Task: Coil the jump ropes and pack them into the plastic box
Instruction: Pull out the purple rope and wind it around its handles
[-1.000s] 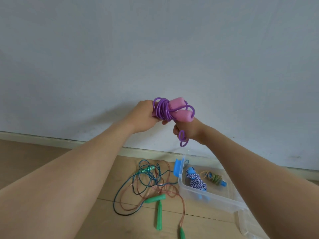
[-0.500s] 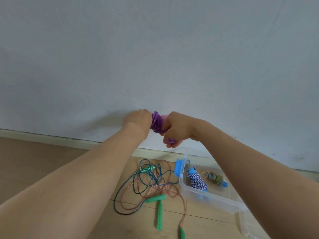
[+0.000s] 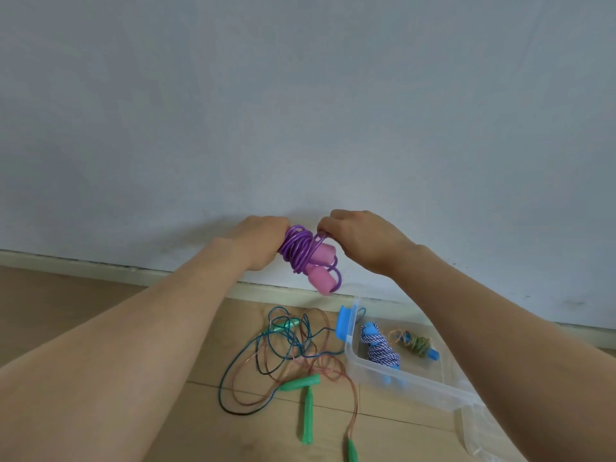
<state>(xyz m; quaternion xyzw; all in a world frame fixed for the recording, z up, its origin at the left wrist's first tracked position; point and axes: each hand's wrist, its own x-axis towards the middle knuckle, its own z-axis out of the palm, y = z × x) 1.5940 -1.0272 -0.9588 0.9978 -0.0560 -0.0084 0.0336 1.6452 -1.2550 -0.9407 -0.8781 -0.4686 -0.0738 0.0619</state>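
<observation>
The left hand (image 3: 258,243) hid the far end of the purple rope (image 3: 300,250). The right forearm (image 3: 500,328) covered the plastic box's (image 3: 416,383) far corner; one green handle (image 3: 352,451) ran off the bottom edge.

From my remote feed, I see two bare forearms reaching in from the lower corners, uncovered from elbow to wrist, with no sleeve edge in view. The left hand (image 3: 263,241) and right hand (image 3: 361,238) carry nothing worn that I can make out.
</observation>
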